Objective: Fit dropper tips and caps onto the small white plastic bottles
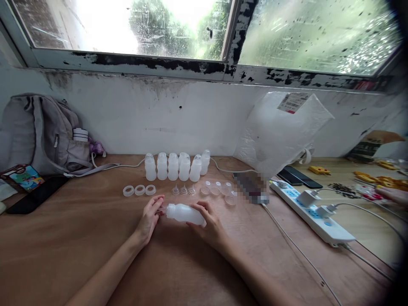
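A frosted white baby bottle [182, 212] lies on its side in front of me, its neck pointing left. My right hand [208, 221] is wrapped round its base end. At the neck, the thumb and fingers of my left hand [150, 216] pinch a small clear piece that looks like a bottle nipple [162, 210]; the fingers partly hide it. Just behind the hands are several white collar rings [139, 190], three clear nipples [184, 190] and several clear caps [215, 188]. Further back, several capped bottles [173, 166] stand upright in a group.
A pixelated device [251, 187] with a cable lies right of the caps. Beyond it are a white power strip [314, 214], dark phones [298, 176] and a plastic bag [283, 131]. A grey backpack [41, 131] leans at left. Another person's hand [393, 194] shows at far right.
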`<state>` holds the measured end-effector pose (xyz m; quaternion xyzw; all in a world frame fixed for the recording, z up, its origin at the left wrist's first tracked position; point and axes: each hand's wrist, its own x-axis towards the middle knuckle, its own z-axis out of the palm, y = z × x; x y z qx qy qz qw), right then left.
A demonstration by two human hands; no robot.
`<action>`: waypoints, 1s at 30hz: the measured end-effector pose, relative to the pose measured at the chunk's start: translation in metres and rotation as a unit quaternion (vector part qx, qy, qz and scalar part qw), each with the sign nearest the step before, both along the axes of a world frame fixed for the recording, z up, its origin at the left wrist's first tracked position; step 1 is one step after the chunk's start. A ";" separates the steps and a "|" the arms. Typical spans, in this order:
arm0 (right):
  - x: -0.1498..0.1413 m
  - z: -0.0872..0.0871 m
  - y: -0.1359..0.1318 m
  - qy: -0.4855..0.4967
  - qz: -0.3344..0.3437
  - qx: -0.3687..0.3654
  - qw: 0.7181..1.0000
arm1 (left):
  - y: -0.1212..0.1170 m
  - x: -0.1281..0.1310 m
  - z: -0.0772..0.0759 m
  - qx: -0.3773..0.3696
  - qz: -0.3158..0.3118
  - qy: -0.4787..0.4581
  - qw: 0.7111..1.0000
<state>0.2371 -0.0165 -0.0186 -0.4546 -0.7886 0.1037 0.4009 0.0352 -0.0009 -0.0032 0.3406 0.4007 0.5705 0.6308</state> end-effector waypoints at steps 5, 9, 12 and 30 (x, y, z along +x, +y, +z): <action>0.001 0.001 0.001 -0.008 -0.002 0.019 1.000 | 0.000 0.000 -0.001 -0.017 -0.028 0.050 0.998; 0.001 -0.001 0.002 -0.007 -0.009 0.020 1.000 | -0.002 0.000 0.002 0.017 -0.026 0.013 0.999; 0.001 -0.002 0.001 -0.003 -0.009 0.019 1.000 | -0.002 0.000 0.003 0.039 -0.017 0.008 0.999; -0.001 0.015 -0.005 0.209 0.020 -0.314 0.926 | -0.007 0.004 0.005 0.068 -0.080 0.097 0.990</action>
